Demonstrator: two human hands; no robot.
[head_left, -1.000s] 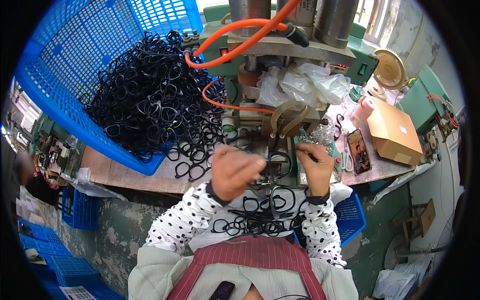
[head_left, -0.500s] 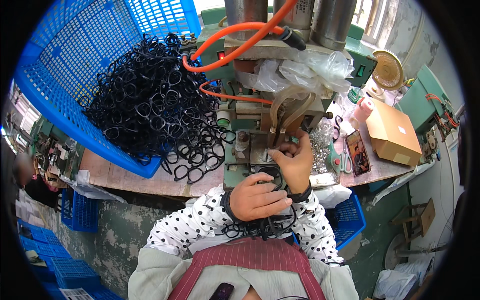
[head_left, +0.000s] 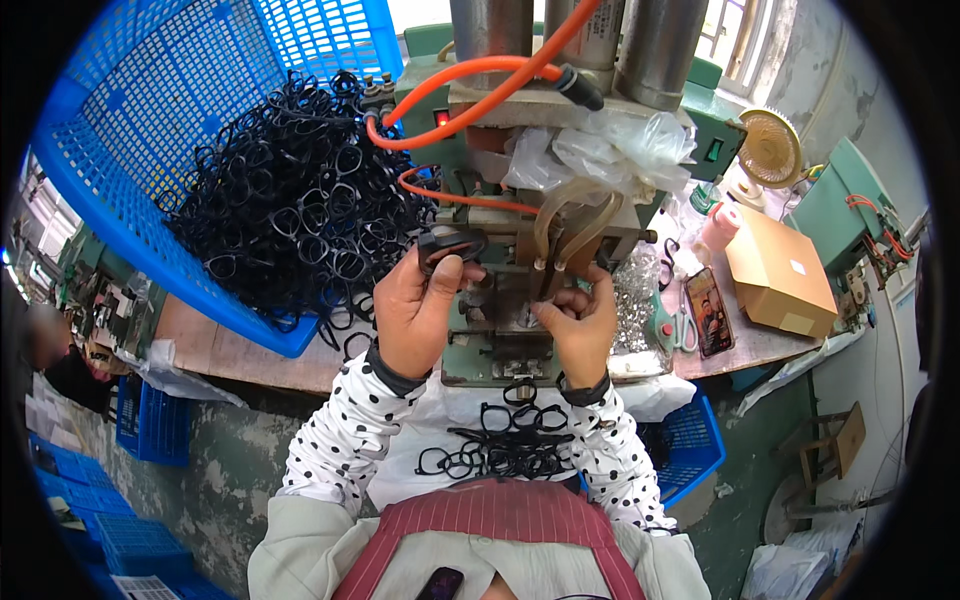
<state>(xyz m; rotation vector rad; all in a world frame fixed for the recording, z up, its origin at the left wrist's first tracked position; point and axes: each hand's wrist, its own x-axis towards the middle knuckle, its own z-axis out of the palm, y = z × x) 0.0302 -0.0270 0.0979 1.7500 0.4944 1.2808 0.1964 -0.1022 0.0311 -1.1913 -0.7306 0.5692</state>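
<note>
My left hand (head_left: 410,322) is raised at the left front of a green and metal press (head_left: 490,372), with thumb and fingers closed around a black eyeglass frame (head_left: 450,241). At the press's metal block, under two clear hoses (head_left: 566,243), is my right hand (head_left: 582,338). Its thumb and forefinger are pinched together over the block; whatever is between them is too small to make out. Several more black eyeglass frames (head_left: 520,458) lie on the white cloth over my lap. A large heap of frames (head_left: 290,200) fills the tilted blue basket (head_left: 85,190) to the left.
Orange air hoses (head_left: 470,66) loop above the press, beside crumpled clear plastic (head_left: 600,155). To the right are small metal parts (head_left: 637,305), scissors (head_left: 685,328), a phone (head_left: 710,315) and a cardboard box (head_left: 775,265). A blue crate (head_left: 695,450) stands below the table's right side.
From just above my lap, my left hand has moved up and left, now with an eyeglass frame in it. My right hand stays at the block, still pinching.
</note>
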